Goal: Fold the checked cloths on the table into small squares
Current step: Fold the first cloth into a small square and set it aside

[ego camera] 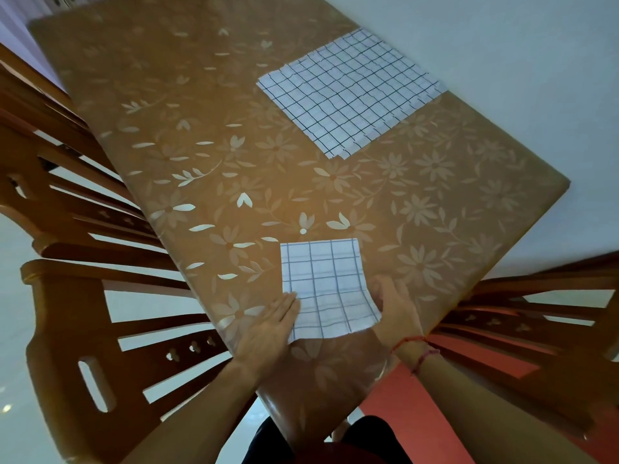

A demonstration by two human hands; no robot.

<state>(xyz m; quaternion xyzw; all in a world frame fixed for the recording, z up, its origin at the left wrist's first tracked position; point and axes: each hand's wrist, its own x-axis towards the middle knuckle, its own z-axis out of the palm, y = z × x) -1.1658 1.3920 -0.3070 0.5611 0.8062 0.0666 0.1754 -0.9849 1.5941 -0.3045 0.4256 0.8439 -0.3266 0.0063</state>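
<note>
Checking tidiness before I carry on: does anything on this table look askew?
Mostly tidy. The far stack of checked cloths is unevenly stacked: layer edges stagger along its near-right side. The folded cloth has a wavy near edge, not square.

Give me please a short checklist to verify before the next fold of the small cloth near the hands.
1. Folded cloth lies flat on the table: not ok, its right edge curls up.
2. Left hand rests flat at the cloth's left edge: ok.
3. Right hand grips the right edge: cannot tell.
4. Far checked cloths lie apart from both hands: ok.
</note>
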